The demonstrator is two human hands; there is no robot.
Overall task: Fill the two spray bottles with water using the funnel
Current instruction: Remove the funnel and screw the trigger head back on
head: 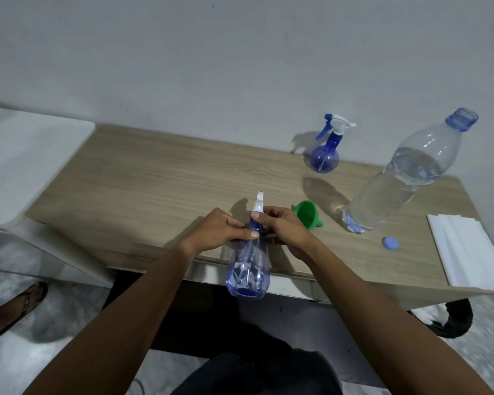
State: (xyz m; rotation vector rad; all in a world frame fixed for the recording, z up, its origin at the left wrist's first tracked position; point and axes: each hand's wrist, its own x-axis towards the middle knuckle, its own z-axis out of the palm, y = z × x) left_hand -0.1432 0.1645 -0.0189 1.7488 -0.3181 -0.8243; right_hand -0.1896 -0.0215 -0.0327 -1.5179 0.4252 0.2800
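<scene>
Hands at the near edge of the bench (154,181), both on the clear bluish spray bottle (248,269), held tilted with its base hanging past the edge toward the person and its white trigger head (257,205) pointing away. On the left hand (223,232), fingers (236,222) curled round the bottle's neck. On the right hand (285,232), fingers and thumb pinching the collar just under the trigger head. Just beside the right hand, green funnel (307,213) lying on its side. Farther right, large water bottle (402,178), uncapped, standing, partly full; blue cap (390,242) on the bench near its base. At the back by the wall, second spray bottle (325,151), dark blue, round, trigger head on. White folded sheets (479,252) at the right edge.
</scene>
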